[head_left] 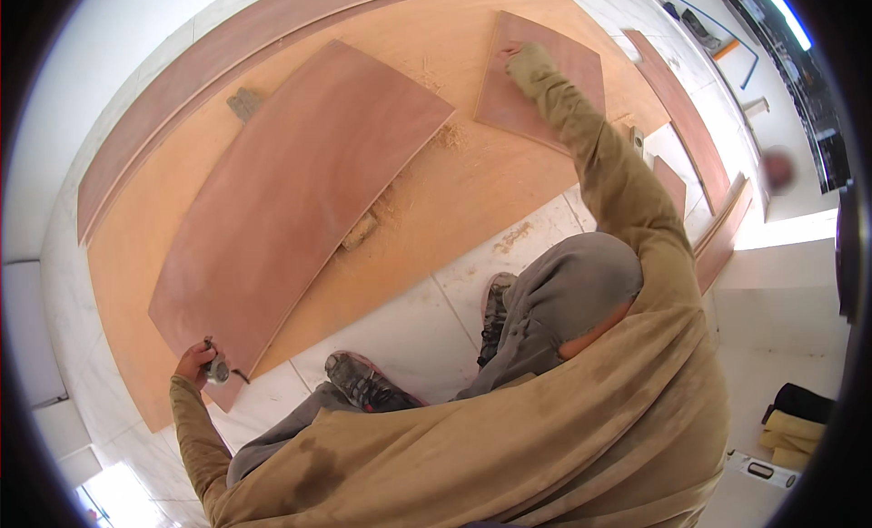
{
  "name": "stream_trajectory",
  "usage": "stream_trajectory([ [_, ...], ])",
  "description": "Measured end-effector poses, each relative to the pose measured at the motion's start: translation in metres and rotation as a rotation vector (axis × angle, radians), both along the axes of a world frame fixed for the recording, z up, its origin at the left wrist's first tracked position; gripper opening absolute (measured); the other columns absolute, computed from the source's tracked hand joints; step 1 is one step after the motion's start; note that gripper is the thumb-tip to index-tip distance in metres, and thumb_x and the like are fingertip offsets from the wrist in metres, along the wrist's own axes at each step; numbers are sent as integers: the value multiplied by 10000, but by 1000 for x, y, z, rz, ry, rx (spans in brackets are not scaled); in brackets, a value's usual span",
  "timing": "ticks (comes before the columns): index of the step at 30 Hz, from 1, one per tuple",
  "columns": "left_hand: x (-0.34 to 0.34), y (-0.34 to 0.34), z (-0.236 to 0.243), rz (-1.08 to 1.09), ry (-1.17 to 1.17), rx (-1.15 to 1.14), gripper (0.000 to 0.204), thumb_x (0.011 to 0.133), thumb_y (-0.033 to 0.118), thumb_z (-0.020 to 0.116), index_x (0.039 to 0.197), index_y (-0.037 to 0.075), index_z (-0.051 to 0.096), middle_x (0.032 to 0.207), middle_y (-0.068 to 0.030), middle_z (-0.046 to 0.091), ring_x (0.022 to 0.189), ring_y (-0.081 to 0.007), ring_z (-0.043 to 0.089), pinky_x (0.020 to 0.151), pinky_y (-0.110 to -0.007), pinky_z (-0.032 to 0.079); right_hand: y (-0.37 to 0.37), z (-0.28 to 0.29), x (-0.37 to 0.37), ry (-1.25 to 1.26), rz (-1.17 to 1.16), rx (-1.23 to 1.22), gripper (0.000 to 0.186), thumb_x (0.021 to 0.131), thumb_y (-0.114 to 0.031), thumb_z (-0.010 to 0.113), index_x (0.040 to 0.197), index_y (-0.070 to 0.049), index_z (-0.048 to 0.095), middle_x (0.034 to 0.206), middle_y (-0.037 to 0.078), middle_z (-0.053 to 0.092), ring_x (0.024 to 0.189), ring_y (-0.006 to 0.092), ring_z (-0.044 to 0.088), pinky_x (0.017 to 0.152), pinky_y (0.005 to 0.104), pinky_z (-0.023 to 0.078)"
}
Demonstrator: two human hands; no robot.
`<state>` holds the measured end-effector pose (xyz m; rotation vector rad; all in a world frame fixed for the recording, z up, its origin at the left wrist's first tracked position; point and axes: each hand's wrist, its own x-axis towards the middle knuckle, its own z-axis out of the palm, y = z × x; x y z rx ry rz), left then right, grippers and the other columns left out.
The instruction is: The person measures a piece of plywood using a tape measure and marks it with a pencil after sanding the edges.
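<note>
My left hand [193, 362] is closed around a tape measure [216, 370] with a dark strap hanging off it. It is at the near left corner of a large reddish-brown wooden board [291, 192]. That board lies over small wood blocks, one block [243, 103] showing at its far edge and another block [359, 231] at its near edge. Stretched far forward, my right hand [518, 56] has its bent fingers at the left edge of a smaller reddish-brown board [568, 83]; the sleeve covers part of the hand.
A big pale sheet of plywood [436, 201] lies beneath the boards, with sawdust [447, 133] on it. Long reddish strips [672, 101] lie at the right, and another strip [173, 101] runs along the far left. My shoes [363, 383] stand on white floor tiles. A spirit level [763, 469] is at the lower right.
</note>
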<state>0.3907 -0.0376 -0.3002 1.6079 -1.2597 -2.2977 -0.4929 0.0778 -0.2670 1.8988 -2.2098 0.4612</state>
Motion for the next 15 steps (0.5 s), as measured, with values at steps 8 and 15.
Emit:
stream_trajectory([
  [8,-292,16,78,-197,325,15,379,959,303,455,1233,55,535,875,-73,646,809,-224,647,683,-320,537,33,-60,288,-814,419,163,507,799,-346,700,1206,-57,612,1254,159,583,1173,301,532,994,405,441],
  [15,-447,81,58,-197,371,34,492,1018,432,368,1347,78,462,1124,-87,619,940,-217,626,756,-325,539,71,7,285,-1032,143,306,295,771,-286,703,1016,-122,684,927,131,687,870,283,662,751,385,538],
])
